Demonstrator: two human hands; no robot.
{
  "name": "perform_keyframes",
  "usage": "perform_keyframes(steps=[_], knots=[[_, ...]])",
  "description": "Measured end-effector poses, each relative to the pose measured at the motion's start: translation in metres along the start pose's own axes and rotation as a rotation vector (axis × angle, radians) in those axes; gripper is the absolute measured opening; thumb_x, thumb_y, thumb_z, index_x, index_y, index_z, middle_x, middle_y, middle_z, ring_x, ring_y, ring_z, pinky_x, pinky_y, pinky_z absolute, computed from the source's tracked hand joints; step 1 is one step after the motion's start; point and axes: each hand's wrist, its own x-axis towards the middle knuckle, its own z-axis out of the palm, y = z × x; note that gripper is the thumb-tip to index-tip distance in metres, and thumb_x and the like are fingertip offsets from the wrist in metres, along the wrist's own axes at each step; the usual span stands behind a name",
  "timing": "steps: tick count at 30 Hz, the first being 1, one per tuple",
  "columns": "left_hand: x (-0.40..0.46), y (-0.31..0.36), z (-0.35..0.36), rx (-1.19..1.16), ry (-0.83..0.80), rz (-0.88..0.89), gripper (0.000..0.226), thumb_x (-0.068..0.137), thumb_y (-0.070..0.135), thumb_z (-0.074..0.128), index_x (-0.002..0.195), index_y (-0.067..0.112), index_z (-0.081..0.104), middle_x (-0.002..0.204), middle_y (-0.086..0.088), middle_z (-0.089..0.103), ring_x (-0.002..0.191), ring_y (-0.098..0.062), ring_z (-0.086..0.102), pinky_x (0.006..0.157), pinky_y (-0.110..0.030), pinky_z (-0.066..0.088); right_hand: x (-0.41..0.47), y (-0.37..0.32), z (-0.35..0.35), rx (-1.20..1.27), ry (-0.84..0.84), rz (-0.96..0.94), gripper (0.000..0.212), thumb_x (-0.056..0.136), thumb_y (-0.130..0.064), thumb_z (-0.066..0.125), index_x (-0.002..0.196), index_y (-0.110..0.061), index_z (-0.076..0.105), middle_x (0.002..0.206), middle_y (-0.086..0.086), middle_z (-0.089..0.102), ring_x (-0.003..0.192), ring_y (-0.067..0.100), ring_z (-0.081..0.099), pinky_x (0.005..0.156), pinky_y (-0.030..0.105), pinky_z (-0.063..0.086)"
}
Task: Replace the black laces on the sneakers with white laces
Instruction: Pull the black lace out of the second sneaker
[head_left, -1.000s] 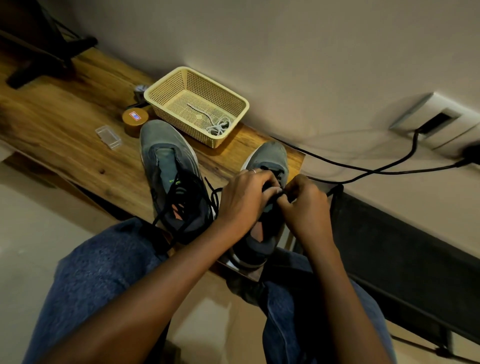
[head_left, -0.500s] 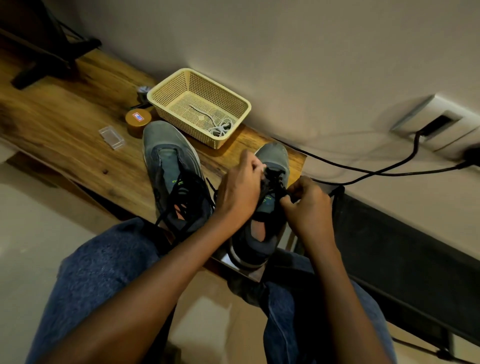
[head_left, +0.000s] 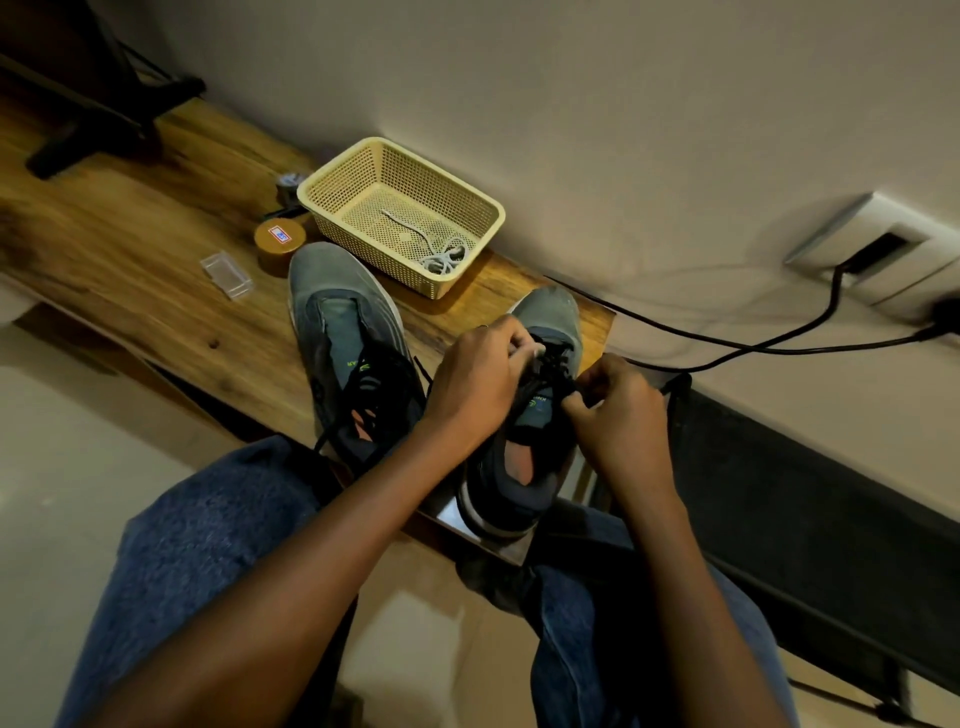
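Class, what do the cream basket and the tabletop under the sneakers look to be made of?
Cream perforated basket: probably moulded plastic, matte, with regular holes throughout. Brown tabletop: wood or wood-look laminate, lightly glossy, with visible grain streaks and a knot; which one is unclear.

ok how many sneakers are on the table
2. One grey sneaker lies on the wooden table in front of the basket; the other sneaker sits at the table's right end, with both hands on its black laces.
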Motion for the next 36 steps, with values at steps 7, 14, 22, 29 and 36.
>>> perform_keyframes(steps=[7,14,22,29,36], knots=[[0.001,-0.004,-0.005,-0.030,-0.253,-0.060,0.023,0.083,0.042,0.069,0.087,0.020,0.063,0.074,0.008,0.055,0.071,-0.012,0.052,0.061,-0.027,0.040,0.000,0.000,0.001,-0.002,-0.004,0.018,0.007,0.085,-0.014,0.062,0.089,-0.010,0.058,0.084,0.007,0.063,0.076,0.023,0.060,0.065,0.038,0.052],[0.011,0.004,-0.020,-0.090,-0.030,-0.158,0.017,0.095,0.035,0.053,0.085,0.021,0.055,0.074,0.005,0.057,0.060,-0.012,0.052,0.053,-0.027,0.042,0.001,0.000,-0.001,0.025,-0.022,0.046,0.006,0.085,-0.013,0.062,0.088,-0.009,0.058,0.082,0.004,0.061,0.075,0.022,0.060,0.062,0.033,0.048],[0.003,0.004,-0.024,0.119,-0.007,-0.109,0.035,0.090,0.028,0.058,0.122,0.023,0.046,0.129,-0.001,0.048,0.125,-0.021,0.037,0.099,-0.040,0.038,0.001,-0.005,0.001,0.017,-0.030,0.007,0.035,0.086,-0.017,0.064,0.118,-0.020,0.050,0.098,-0.001,0.056,0.083,0.018,0.060,0.066,0.033,0.050],[-0.010,0.007,-0.011,0.261,-0.361,-0.026,0.063,0.086,0.042,0.057,0.141,0.024,0.031,0.144,-0.001,0.033,0.133,-0.021,0.026,0.107,-0.041,0.025,0.008,-0.002,0.015,-0.188,-0.068,-0.125,0.024,0.086,-0.018,0.064,0.109,-0.017,0.060,0.112,0.005,0.046,0.104,0.024,0.051,0.075,0.037,0.048],[-0.018,0.011,-0.013,0.227,-0.099,-0.083,0.031,0.081,0.042,0.069,0.100,0.023,0.055,0.099,0.001,0.061,0.096,-0.021,0.059,0.074,-0.033,0.048,0.009,-0.005,0.019,-0.338,-0.052,-0.230,0.024,0.087,-0.019,0.063,0.111,-0.014,0.061,0.115,0.007,0.050,0.110,0.026,0.044,0.075,0.038,0.047]])
